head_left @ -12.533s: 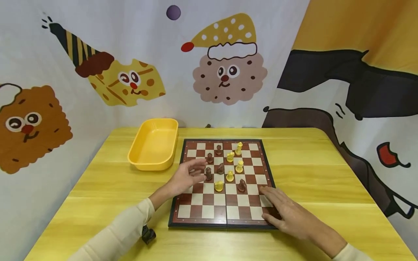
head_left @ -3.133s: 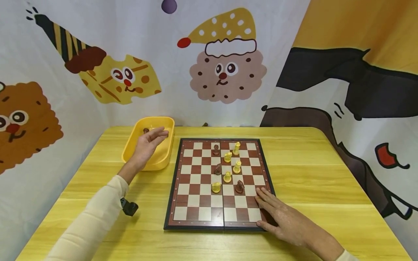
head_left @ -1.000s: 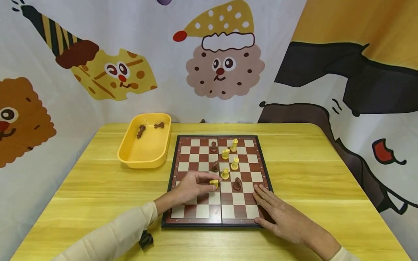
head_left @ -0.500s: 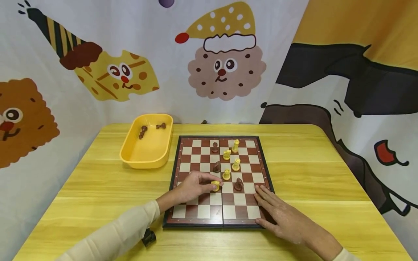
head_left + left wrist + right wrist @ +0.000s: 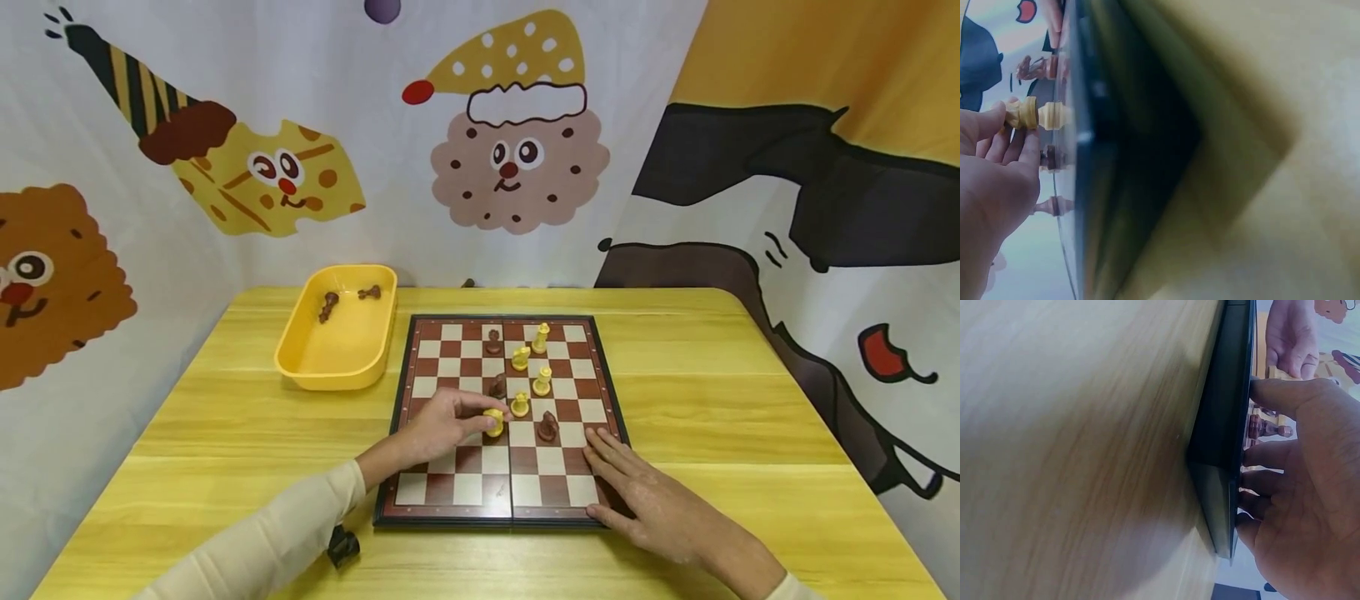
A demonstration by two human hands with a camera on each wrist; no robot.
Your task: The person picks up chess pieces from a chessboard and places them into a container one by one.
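My left hand (image 5: 437, 429) pinches a yellow chess knight (image 5: 493, 423) between thumb and fingers, over the left half of the chessboard (image 5: 480, 517). In the left wrist view the knight (image 5: 1021, 114) is tilted, its base a little off the board. Just beyond it stand a yellow piece (image 5: 520, 406) and a dark brown knight (image 5: 498, 386). Another brown knight (image 5: 547, 427) stands to the right. My right hand (image 5: 660, 504) rests with straightened fingers on the board's front right part; in the right wrist view its fingertips (image 5: 1254, 481) lie along the board's edge.
Farther back on the board are a brown piece (image 5: 492, 342) and several yellow pieces, among them a tall one (image 5: 541, 337). A yellow tray (image 5: 337, 379) at the back left holds two brown pieces lying down (image 5: 328, 308). A patterned curtain (image 5: 405, 208) hangs behind the table.
Earlier, two brown pieces left the board and now lie in the tray. My left hand came back from there to the yellow knight and has raised it slightly. My right hand stays put.
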